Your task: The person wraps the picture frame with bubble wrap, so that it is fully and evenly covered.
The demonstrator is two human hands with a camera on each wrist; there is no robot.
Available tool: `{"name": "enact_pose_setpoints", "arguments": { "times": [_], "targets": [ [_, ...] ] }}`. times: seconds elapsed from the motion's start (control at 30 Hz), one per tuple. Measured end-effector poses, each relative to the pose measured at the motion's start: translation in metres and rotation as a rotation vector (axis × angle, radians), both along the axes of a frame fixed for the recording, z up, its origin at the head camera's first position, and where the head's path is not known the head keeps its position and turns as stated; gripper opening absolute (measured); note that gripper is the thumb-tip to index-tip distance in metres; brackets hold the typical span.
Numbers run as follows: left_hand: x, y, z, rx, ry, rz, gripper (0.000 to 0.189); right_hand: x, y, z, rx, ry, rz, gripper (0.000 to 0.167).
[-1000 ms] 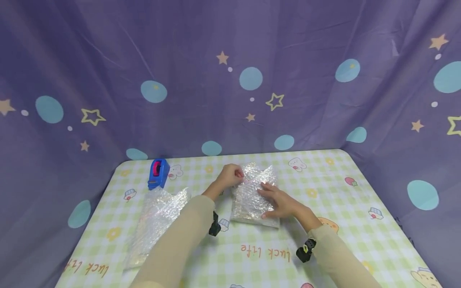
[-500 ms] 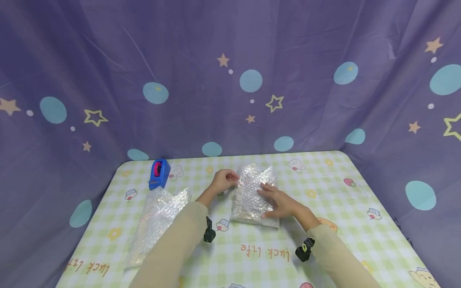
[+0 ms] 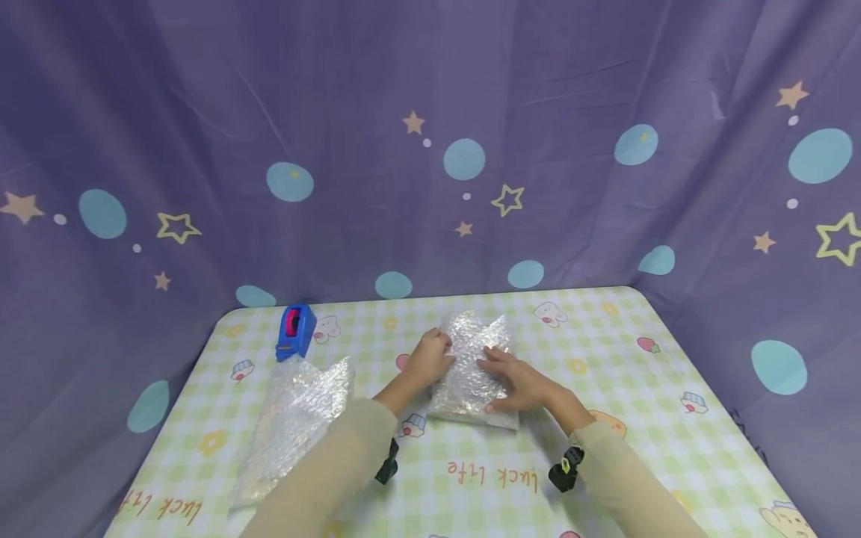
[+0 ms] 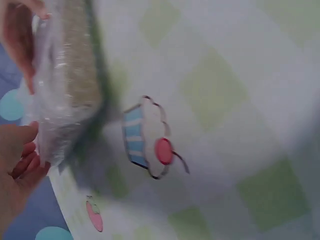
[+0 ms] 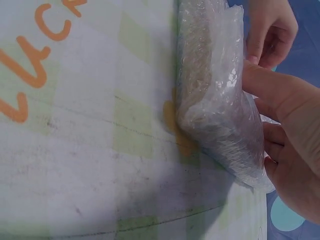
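Note:
A flat package in clear bubble wrap lies at the middle of the table, its far end loose and ragged. My left hand is at its left edge, thumb on top and bent fingers at the side, pinching the wrap; the left wrist view shows those fingers at the package's corner. My right hand rests on the right part of the package with fingers spread. In the right wrist view its thumb lies along the wrap's top. What is inside the wrap is hidden.
A second sheet or bag of bubble wrap lies at left, partly behind the left sleeve. A blue tape dispenser with a pink roll stands at the back left. The checked tablecloth ends at a purple curtain.
My left hand drew slightly left off the package half a second ago and is now back at its left edge. The right hand stays where it was on the package.

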State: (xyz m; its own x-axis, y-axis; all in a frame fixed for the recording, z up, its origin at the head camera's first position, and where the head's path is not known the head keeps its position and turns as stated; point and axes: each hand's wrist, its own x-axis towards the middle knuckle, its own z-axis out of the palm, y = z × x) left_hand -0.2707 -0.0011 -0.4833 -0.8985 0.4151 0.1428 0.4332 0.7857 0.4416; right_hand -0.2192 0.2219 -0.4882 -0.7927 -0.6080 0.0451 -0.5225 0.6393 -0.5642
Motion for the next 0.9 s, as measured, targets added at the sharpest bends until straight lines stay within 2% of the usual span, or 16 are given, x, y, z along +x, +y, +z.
{"name": "enact_pose_setpoints", "arguments": {
  "times": [0.1,0.23,0.4,0.53,0.63,0.73,0.83,0.9],
  "targets": [
    [0.001,0.0,-0.006,0.005,-0.002,0.002,0.023,-0.002,0.002,0.001,-0.028,0.0,0.017,0.084],
    [0.004,0.002,-0.005,-0.01,0.004,0.003,0.023,-0.006,0.007,0.005,-0.035,0.031,0.048,0.08],
    [0.008,0.002,-0.006,-0.04,0.029,-0.001,0.025,-0.01,0.005,0.017,0.042,0.118,0.054,0.082],
    [0.009,0.0,-0.008,-0.103,0.086,-0.018,0.026,-0.016,-0.008,0.024,0.044,0.186,0.031,0.071],
    [0.008,-0.001,-0.007,-0.146,0.143,-0.036,0.024,-0.021,-0.021,0.021,0.084,0.235,0.035,0.062],
    [0.007,-0.003,-0.006,-0.189,0.182,-0.088,0.02,-0.023,-0.028,0.015,0.147,0.258,0.026,0.059],
    [0.005,-0.005,-0.005,-0.212,0.191,-0.142,0.017,-0.023,-0.03,0.009,0.176,0.254,0.006,0.057],
    [0.003,-0.006,-0.005,-0.203,0.175,-0.154,0.018,-0.023,-0.03,0.006,0.178,0.237,-0.009,0.057]
  ]
}}
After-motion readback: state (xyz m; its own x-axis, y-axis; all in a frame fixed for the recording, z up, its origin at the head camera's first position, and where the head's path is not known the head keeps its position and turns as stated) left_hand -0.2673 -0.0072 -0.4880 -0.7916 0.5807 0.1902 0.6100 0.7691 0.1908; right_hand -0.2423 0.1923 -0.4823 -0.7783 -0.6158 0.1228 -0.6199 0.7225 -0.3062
